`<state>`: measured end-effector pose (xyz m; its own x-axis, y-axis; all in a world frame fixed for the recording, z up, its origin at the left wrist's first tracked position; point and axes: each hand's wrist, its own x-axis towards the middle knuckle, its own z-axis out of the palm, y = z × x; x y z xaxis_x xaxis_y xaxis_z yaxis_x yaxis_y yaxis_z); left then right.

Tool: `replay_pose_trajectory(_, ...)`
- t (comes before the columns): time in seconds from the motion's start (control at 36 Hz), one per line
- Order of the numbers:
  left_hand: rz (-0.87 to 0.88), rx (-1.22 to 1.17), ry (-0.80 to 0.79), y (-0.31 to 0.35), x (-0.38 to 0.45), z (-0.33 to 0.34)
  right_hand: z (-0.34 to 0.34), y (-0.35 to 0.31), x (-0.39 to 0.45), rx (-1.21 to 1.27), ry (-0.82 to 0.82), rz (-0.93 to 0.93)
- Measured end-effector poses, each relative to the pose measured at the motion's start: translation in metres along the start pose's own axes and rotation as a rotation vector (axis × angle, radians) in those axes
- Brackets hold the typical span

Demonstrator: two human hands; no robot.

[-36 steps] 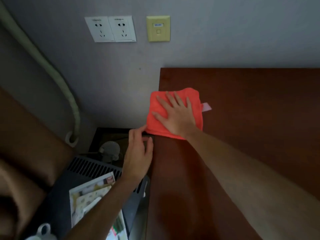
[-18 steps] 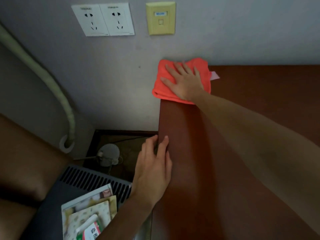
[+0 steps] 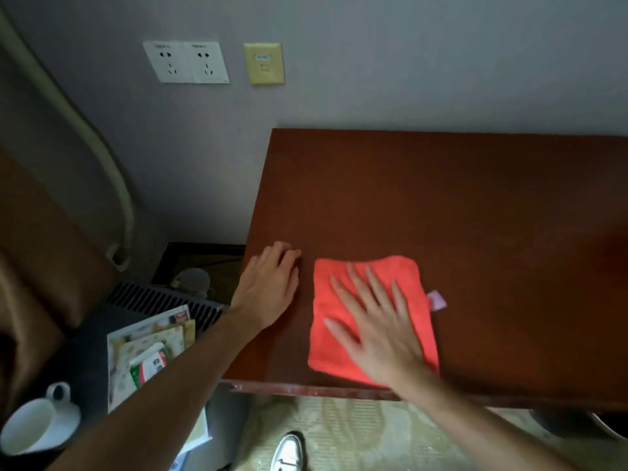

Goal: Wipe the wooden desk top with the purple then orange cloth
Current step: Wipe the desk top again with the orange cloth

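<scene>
The orange cloth (image 3: 339, 338) lies folded flat on the dark red-brown wooden desk top (image 3: 458, 205), near the desk's front left corner. My right hand (image 3: 377, 328) presses flat on the cloth with fingers spread, palm toward the front edge. A small purple tag (image 3: 437, 299) sticks out at the cloth's right side. My left hand (image 3: 268, 290) rests on the desk's left edge, fingers curled down on the wood, holding nothing. No purple cloth is in view.
Grey wall with two white sockets (image 3: 186, 62) and a yellow plate (image 3: 264, 63) behind the desk. Left of the desk stand a grey slatted unit (image 3: 153, 300), papers and packets (image 3: 149, 355), and a white cup (image 3: 32, 424). A shoe (image 3: 289, 452) shows on the floor below.
My right hand has dragged the orange cloth from the desk's back left corner toward the front edge. The left hand stays on the desk's left edge. The camera has tilted down.
</scene>
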<state>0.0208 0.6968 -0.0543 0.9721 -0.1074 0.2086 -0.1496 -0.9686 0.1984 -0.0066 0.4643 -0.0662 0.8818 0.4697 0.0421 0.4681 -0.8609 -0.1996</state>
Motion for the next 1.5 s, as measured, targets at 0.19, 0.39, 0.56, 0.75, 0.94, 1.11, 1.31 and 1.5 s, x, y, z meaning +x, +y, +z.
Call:
replay_pose_trajectory(0.19,0.034,0.022,-0.052,0.037,-0.002,0.014,-0.006,0.014,-0.037,0.015,-0.025,-0.043)
replay_pose_trajectory(0.39,-0.069,-0.012,-0.026,0.033,0.005,0.027,-0.006,0.055,0.076,-0.003,-0.006,0.039)
replay_pose_trajectory(0.56,-0.106,-0.037,-0.053,0.044,0.001,0.033,-0.010,0.089,0.202,0.003,-0.012,0.019)
replay_pose_trajectory(0.75,-0.125,-0.026,-0.138,0.046,0.005,0.026,-0.012,0.121,0.335,0.031,0.074,0.059)
replay_pose_trajectory(0.94,-0.101,-0.037,-0.093,0.035,0.007,0.041,-0.013,0.139,0.405,0.021,0.046,0.073)
replay_pose_trajectory(1.11,-0.117,-0.034,-0.119,0.040,0.009,0.032,-0.014,0.136,0.390,0.017,0.015,0.062)
replay_pose_trajectory(1.31,-0.116,-0.032,-0.088,0.044,0.010,0.028,-0.018,0.127,0.271,0.019,-0.026,-0.025)
replay_pose_trajectory(1.5,-0.116,0.077,-0.096,0.053,0.005,0.027,-0.021,0.123,0.067,0.017,-0.015,-0.040)
